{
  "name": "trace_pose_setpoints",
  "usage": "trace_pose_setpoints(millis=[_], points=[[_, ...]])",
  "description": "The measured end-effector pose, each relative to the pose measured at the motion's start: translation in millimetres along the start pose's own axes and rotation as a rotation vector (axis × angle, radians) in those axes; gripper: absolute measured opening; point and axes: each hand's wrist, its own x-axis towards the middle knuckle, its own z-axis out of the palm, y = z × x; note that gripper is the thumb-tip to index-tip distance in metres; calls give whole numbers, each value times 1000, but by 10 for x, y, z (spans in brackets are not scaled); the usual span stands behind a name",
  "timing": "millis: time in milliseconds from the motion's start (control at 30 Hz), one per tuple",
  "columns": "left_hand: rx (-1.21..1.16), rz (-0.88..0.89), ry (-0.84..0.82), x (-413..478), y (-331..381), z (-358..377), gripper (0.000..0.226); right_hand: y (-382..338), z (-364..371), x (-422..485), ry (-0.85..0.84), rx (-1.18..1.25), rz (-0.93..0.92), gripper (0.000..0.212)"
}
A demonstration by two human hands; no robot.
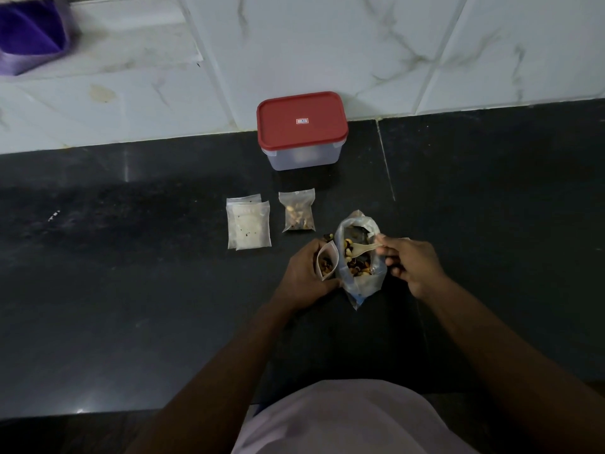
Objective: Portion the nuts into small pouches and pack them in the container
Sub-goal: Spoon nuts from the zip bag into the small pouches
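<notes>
Pinched between curled fingers and thumb, a small clear plastic pouch [327, 262] sits upright in the left hand [302, 273], its mouth held open and a little heap of brown nuts in the bottom. Nearest the camera is a pale lilac shirt [343, 421], and both forearms reach out from it over a glossy black stone countertop [131, 290].

Across to the right hand [411, 265]: its fingers are closed round the handle of a white plastic spoon [365, 249], and the bowl of that spoon is down inside the large clear plastic bag of mixed nuts [358, 260]. That bag stands open-mouthed on the counter between the 2 hands, its left side touching the small pouch, with pale cashews and darker pieces showing inside.

Moving out now. Just beyond the big bag lies 1 filled clear pouch [298, 213], flat on the counter with nuts showing through it. To its left, near but apart, lies a small stack of flat whitish pouches [248, 224], slightly fanned, at least 2 of them; what they hold, I cannot tell.

Further back stands a translucent rectangular plastic container with a red lid [302, 131], lid on, right at the foot of the white marble-patterned tiled wall [425, 44]. Far off in the top left corner, a purple cloth [29, 34] shows, blurred.
</notes>
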Motion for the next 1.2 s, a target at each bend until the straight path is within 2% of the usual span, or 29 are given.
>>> trace_pose_setpoints(millis=[300,533,767,867,1000,1200], points=[[-40,-20,25,-1,20,-24,60,67,-67,-2,-3,120,-17,16],[-88,-30,45,-2,37,-130,60,-6,-188,-55,-38,215,-55,30],[-26,9,103,76,115,-161,59,-139,-126,-233,-192,243,-175,38],[-19,38,120,85,136,-148,57,-173,-17,-329,-264,200,-238,31],[-39,58,124,75,159,-130,54,-132,100,-409,-234,-1,-368,12],[-53,55,134,61,135,-118,53,-53,123,-453,-293,-301,-676,20]])
